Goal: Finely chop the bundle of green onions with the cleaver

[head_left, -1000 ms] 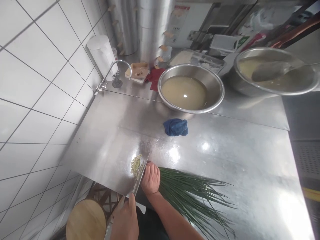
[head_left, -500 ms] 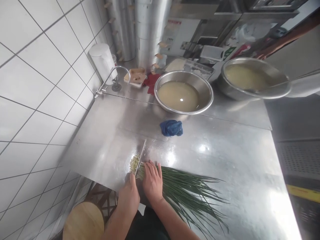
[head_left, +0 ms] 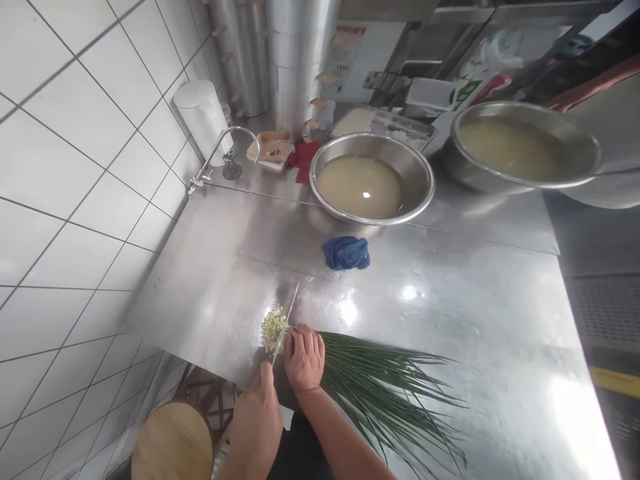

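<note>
My left hand (head_left: 257, 413) is closed around the handle of a knife, thumb laid along its top. The narrow knife blade (head_left: 290, 308) slants up and away, its edge down at the white ends of a bunch of chives. My right hand (head_left: 305, 357), fingers curled, presses on the chives (head_left: 380, 373) just right of the blade and grips them. Their long green leaves fan out over the metal table to the right. On the blade's left side lies a small heap of chopped pale pieces (head_left: 273, 327).
A blue cloth (head_left: 347, 253) lies beyond the knife on the steel table (head_left: 200, 267). Behind it stand two metal bowls of cloudy liquid, one central (head_left: 371, 217) and one right (head_left: 525, 180). A curved tap (head_left: 240, 130) and tiled wall are left; a round wooden stool (head_left: 173, 443) sits below.
The right hand's fingers have curled in more over the chives. The knife has shifted slightly, and the chopped heap shows more fully. A long utensil handle at the right bowl has moved.
</note>
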Available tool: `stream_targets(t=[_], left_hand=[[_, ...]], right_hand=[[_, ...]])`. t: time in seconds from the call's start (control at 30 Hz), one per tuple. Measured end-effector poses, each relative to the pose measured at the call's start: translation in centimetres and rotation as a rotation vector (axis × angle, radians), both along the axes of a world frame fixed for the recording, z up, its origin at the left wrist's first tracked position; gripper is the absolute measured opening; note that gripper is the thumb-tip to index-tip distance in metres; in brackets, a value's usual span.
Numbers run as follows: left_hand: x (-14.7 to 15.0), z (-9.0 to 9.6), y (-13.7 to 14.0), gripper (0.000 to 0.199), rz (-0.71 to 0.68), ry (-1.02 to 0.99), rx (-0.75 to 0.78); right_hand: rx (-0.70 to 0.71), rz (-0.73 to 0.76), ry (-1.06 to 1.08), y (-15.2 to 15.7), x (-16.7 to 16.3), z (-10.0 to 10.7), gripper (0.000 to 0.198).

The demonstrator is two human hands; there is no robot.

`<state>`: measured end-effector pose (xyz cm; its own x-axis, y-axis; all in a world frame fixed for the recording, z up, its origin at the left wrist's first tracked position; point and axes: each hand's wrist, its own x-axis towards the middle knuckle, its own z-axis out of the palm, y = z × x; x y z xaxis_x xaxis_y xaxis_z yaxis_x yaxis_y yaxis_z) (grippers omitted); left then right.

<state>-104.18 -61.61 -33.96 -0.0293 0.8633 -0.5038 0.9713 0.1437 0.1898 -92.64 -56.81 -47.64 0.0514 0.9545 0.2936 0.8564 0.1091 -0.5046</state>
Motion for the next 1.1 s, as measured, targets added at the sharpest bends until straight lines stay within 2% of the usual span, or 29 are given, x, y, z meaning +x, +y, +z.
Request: stream_targets(t=[0.1,0.2,0.4,0.47,0.57,0.67,0.73,0.83,0.9,1.0,1.1], left_hand=[[0.7,0.7,0.4,0.047,-0.001,0.006,-0.089],[0.9,0.7,-0.2,0.055,0.002,0.024,-0.148],[0.6,-1.5,-3.7,0.062,-0.004,0.120,-0.138],[0.7,-2.5,-2.9,0.060,-0.009,0.103,-0.123],[0.9,-3.2,0.0,0.054,-0.002,0.031,-0.090],[0.7,-2.2,2.4,0.043,0.022,-0.027,-0.069],[0.5,-0.9,2.6,0.042,0.034,-0.021,-0.071],[0.5,0.8,0.7,0.052,0.018,0.003,-0.138],[0.5,0.9,-1.2,0.062,0.009,0.039,-0.228],[0.5,-0.1,-3.3,0.066,0.017,0.100,-0.268],[0.9,-1.4,-2.1,0.058,0.014,0.072,-0.192]], right_hand=[[-0.033,-0.018,-0.014,0.1,-0.1,0.3,0.010],[-0.054,-0.037,-0.038,0.2,-0.2,0.7,0.006],[-0.062,-0.003,-0.014,0.3,-0.1,0.6,0.010],[-0.063,0.002,-0.004,0.3,0.0,0.5,0.011],[-0.071,-0.007,0.000,0.1,-0.1,0.3,0.010],[-0.069,-0.019,-0.002,0.1,-0.1,0.2,0.009],[-0.067,-0.021,0.001,0.1,-0.1,0.1,0.010],[-0.068,-0.012,0.003,0.2,-0.1,0.2,0.009],[-0.066,-0.005,0.008,0.2,0.0,0.2,0.010],[-0.061,0.006,0.019,0.2,0.1,0.3,0.013],[-0.076,0.016,0.015,0.1,0.0,0.2,0.013]])
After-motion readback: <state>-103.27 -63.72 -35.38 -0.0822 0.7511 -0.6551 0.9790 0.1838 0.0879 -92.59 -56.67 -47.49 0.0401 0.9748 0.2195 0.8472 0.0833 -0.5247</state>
